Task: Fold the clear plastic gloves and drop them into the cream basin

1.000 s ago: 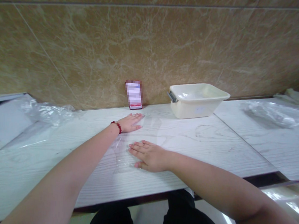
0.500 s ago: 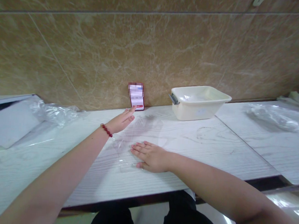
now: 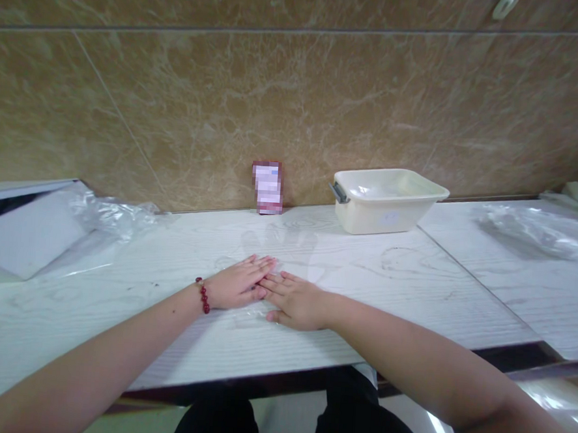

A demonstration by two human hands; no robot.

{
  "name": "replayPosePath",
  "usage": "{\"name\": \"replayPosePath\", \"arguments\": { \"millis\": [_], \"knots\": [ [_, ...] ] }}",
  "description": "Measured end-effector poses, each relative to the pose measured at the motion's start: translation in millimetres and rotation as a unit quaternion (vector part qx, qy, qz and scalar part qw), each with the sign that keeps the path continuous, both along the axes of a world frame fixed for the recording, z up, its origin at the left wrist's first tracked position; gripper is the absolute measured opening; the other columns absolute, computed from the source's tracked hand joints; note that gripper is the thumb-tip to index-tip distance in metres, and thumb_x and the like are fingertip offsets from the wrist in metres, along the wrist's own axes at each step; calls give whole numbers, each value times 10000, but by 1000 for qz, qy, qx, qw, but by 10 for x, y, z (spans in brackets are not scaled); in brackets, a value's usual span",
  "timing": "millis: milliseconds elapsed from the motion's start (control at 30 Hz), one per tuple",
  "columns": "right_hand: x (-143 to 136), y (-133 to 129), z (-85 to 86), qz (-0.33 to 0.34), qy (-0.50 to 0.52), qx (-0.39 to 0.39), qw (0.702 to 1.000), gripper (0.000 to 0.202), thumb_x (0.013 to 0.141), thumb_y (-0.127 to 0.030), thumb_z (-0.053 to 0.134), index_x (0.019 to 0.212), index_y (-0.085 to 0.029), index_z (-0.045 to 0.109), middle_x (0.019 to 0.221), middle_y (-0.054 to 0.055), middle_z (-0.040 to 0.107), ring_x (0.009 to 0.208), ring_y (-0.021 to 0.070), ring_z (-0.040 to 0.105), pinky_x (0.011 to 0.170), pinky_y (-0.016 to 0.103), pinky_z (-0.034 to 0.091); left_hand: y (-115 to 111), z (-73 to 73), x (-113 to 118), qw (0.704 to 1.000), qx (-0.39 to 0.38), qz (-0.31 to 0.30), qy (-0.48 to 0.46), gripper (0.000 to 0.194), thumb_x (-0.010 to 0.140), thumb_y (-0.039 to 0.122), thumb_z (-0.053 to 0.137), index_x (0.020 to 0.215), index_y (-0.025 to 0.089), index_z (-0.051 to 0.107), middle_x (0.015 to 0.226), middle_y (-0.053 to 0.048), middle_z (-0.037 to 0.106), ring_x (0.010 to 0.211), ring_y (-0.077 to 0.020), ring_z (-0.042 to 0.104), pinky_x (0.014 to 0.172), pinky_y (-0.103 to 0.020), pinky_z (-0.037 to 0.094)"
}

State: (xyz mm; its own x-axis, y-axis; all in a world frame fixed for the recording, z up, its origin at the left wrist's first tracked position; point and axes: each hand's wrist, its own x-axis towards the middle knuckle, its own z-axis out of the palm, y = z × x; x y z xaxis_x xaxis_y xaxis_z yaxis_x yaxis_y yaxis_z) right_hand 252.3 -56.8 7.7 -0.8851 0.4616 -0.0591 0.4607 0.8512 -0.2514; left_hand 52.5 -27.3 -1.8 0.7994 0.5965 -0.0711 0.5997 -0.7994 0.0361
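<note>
A clear plastic bag (image 3: 251, 317) lies flat on the white wood-grain table in front of me, partly covered by my hands. My left hand (image 3: 238, 284), with a red bead bracelet (image 3: 202, 295) at the wrist, rests on it palm down, fingers stretched out. From the right, my right hand (image 3: 297, 302) also lies flat on the bag, fingers extended. The fingertips of both hands meet and overlap slightly. Neither hand grips anything. The bag's far edge is hard to make out against the table.
A phone (image 3: 268, 188) leans against the marbled wall. A cream plastic bin (image 3: 382, 212) with a grey handle stands right of it, with clear plastic inside. Crumpled clear plastic (image 3: 117, 216) and a white box (image 3: 28, 233) lie left; more plastic (image 3: 543, 229) lies far right.
My left hand has come back from near the phone, down toward me, to lie against my right hand on the bag. My right hand has stayed nearly in place.
</note>
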Motion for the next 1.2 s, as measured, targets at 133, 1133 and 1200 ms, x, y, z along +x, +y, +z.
{"name": "replayPosePath", "arguments": {
  "millis": [133,1133,1200],
  "knots": [
    [5,6,-19,5,5,0,1000,577,843,-450,201,1289,-89,255,1357,117,184,1252,186,114,1022,344,60,92,32,-56,1000,15,7,24,713,792,538,237,1321,137,-23,1379,-109,127,1259,-172,94,1015,-341,66],
    [18,0,2,1,12,-11,1000,583,841,-453,198,1310,-107,197,1368,99,158,1251,188,117,1018,346,74,671,-3,-394,996,30,73,50,724,768,569,243,1318,126,84,1376,-129,105,1258,-189,89,1002,-354,85],
    [16,-5,9,0,9,-13,1000,582,841,-452,201,1309,-106,197,1368,100,155,1251,188,118,1018,350,72,698,-5,-404,995,30,75,51,729,765,572,245,1319,128,80,1377,-130,94,1259,-191,85,1002,-360,83]
  ]
}}
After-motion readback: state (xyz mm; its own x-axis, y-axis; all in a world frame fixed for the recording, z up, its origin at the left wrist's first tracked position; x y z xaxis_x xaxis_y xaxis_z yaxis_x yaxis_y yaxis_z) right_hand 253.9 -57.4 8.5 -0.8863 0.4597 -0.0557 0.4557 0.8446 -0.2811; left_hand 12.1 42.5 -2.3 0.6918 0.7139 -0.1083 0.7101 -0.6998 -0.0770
